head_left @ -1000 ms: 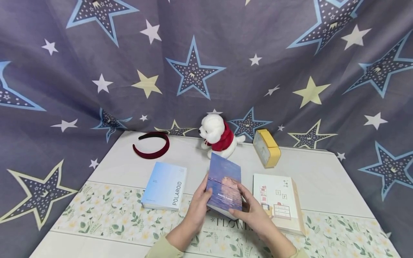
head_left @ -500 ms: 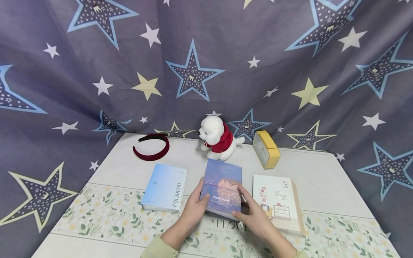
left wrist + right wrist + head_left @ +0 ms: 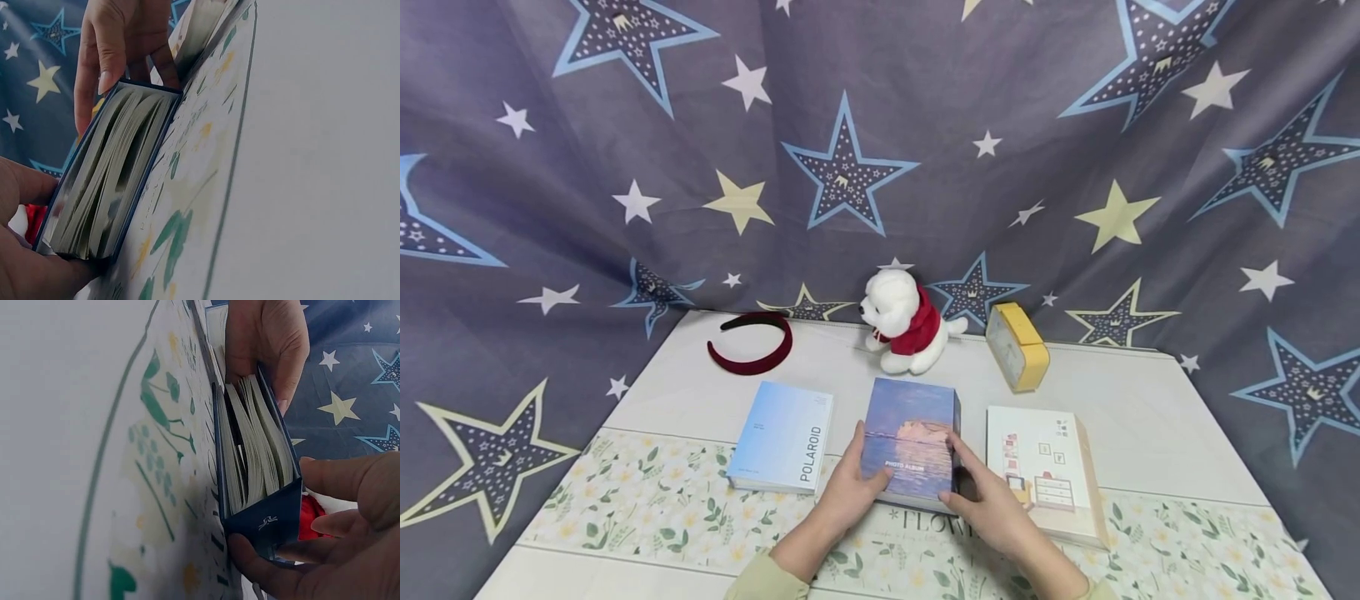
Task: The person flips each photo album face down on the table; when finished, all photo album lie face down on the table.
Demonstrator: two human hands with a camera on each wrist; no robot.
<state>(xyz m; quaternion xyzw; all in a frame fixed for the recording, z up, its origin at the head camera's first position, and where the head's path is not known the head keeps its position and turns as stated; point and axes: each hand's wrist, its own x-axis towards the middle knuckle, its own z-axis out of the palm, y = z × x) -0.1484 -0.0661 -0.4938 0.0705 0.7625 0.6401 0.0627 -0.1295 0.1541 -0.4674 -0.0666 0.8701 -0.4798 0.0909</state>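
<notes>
Photo album (image 3: pixel 904 421), closed, cover a violet-blue seascape with pink rock and white lettering, spine dark blue, pages pale; it lies face up mid-way across the table (image 3: pixel 1150 425). Left hand (image 3: pixel 847 485), at its 8 o'clock, grips one edge; right hand (image 3: pixel 988 508), at 4 o'clock, grips the spine side

Photo album (image 3: pixel 906 446) btwn POLAROID bk (image 3: pixel 778 437) (L) & other bk (image 3: pixel 1037 454) (R), plush dog (image 3: pixel 917 329) behind
</notes>
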